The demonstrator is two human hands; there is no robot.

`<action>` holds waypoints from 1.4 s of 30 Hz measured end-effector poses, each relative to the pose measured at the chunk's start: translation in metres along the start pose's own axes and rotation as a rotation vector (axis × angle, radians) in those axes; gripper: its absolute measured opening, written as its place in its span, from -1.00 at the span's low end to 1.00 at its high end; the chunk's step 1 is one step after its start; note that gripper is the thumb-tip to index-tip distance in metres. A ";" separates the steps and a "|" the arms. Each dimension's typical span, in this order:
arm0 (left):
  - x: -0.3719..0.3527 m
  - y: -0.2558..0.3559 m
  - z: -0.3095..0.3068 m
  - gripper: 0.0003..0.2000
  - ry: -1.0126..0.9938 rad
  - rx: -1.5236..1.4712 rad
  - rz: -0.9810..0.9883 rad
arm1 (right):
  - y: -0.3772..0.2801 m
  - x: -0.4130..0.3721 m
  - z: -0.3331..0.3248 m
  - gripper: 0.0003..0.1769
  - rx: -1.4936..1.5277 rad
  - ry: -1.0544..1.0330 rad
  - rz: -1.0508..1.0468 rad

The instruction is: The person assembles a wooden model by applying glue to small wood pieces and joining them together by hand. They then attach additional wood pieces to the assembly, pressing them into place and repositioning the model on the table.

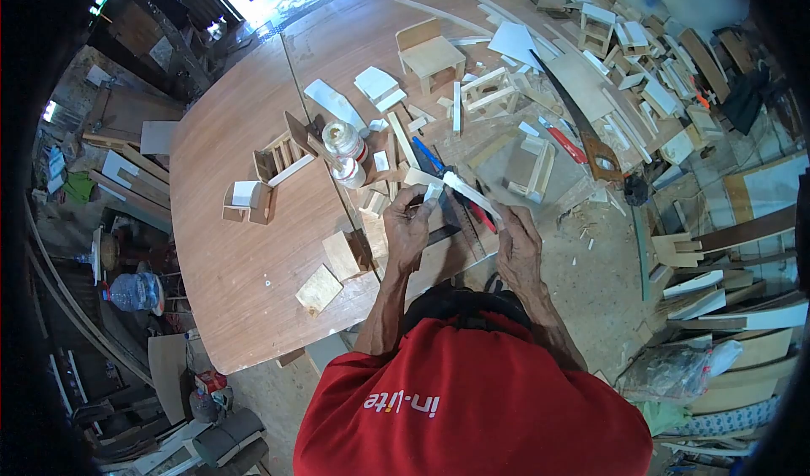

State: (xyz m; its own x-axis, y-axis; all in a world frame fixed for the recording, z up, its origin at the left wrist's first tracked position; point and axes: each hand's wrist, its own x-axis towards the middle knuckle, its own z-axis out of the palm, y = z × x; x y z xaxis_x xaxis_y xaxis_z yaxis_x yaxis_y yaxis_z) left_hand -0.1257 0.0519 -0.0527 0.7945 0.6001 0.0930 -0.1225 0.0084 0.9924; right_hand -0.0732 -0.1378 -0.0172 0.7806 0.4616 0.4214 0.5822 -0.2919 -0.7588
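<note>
My left hand [407,229] pinches a small pale block [432,192] between thumb and fingertips. In my right hand [518,241] is one end of a narrow white wood strip [472,195], slanting up toward the left. Its far end comes close to the small block and a light wood piece [419,177] above my left fingers. Beneath my hands lie a blue-handled tool [428,154], something red [483,216] and a dark metal square [445,235]. Two jars [343,141] stand left of my hands, near small wooden blocks [373,202].
A handsaw [582,121] and red-handled cutter [564,142] lie right. Miniature wooden chairs [430,54] and frames [492,90] stand behind. Open-topped wooden pieces [246,200] and a square board [319,289] sit on the brown table [228,307]. Wood offcuts [658,96] pile up at the right.
</note>
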 end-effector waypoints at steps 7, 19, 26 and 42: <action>-0.002 0.007 0.003 -0.86 -0.029 0.017 -0.037 | 0.003 -0.001 0.010 -0.56 0.000 0.023 0.038; -0.003 0.005 0.006 -0.84 -0.017 0.015 0.013 | 0.018 -0.009 0.011 -0.65 0.094 -0.002 0.273; -0.002 0.002 0.009 -0.85 0.040 0.352 0.256 | 0.012 -0.006 0.014 -0.65 0.948 -0.004 0.799; 0.004 0.019 0.014 -0.83 -0.054 -0.130 -0.149 | 0.019 -0.007 0.018 -0.64 0.451 -0.062 0.466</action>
State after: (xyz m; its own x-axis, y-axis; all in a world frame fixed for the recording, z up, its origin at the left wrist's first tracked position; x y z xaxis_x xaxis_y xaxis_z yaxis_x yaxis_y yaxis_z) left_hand -0.1167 0.0430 -0.0322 0.8399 0.5407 -0.0467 -0.0740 0.1993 0.9771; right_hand -0.0718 -0.1311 -0.0432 0.9057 0.4233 -0.0211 0.0231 -0.0990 -0.9948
